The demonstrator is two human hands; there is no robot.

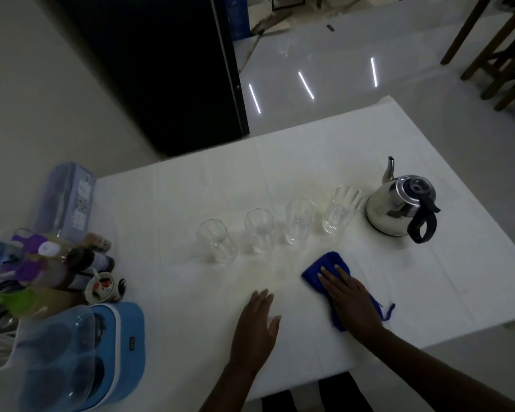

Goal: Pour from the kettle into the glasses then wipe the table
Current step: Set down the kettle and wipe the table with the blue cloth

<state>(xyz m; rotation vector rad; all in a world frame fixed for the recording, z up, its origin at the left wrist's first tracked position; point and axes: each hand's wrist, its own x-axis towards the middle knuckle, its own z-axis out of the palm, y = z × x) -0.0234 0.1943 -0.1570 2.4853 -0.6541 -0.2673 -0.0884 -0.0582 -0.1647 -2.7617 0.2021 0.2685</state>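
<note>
Now the right hand lies flat on the blue cloth, not gripping. Nearby the left hand rests open on the table.

This looks like a home dining or kitchen area. A white-covered counter carries a steel kettle and a row of drinking glasses, with household bottles and plastic containers crowded at its left. A tall dark fridge stands far left on glossy floor tiles, and wooden chairs stand far right.
</note>
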